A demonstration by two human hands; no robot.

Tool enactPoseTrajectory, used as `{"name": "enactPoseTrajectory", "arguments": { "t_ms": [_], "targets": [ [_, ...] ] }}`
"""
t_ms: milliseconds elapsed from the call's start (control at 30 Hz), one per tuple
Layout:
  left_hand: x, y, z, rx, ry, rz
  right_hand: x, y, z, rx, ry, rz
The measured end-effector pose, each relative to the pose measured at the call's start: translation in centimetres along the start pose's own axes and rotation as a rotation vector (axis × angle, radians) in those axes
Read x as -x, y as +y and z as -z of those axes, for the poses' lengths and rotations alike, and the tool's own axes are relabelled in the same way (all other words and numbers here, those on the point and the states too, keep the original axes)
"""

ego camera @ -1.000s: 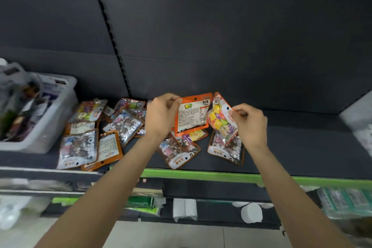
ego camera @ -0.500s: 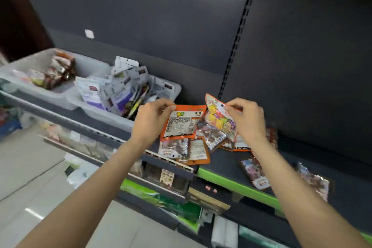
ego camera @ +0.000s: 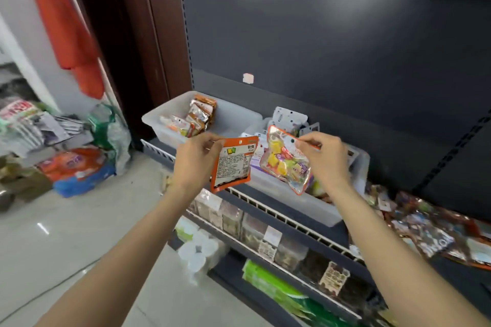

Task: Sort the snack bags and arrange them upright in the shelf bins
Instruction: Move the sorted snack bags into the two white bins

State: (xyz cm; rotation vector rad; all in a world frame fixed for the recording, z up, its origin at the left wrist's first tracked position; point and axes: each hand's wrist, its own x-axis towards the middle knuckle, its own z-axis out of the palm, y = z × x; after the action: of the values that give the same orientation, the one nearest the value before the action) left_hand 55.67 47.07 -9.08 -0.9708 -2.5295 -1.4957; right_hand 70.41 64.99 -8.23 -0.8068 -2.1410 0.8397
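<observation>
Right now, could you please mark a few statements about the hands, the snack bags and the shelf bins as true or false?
1. The left hand pinches the orange bag that shows its printed label. True.
2. The right hand is empty. False: it pinches the clear candy bag by its top edge.
3. The far bin already holds some snack bags. True.
4. Both held bags already rest inside a bin. False: they hang in the air in front of the bins.
5. Loose bags lie flat on the shelf at the right. True.
</observation>
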Motion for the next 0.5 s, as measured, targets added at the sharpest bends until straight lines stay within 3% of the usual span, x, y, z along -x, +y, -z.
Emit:
{"name": "enactPoseTrajectory", "arguments": {
  "t_ms": [300, 500],
  "targets": [
    [-12.5, -9.6, 4.5, -0.097, 0.028, 0.012, -8.9, -4.1, -14.2, -0.054, -0.059, 0.043],
    [-20.6, -14.2, 7.0, 0.003, 0.024, -0.009, -13.9, -6.1, -21.3, -0.005, -0.072, 0.036]
  ]
}}
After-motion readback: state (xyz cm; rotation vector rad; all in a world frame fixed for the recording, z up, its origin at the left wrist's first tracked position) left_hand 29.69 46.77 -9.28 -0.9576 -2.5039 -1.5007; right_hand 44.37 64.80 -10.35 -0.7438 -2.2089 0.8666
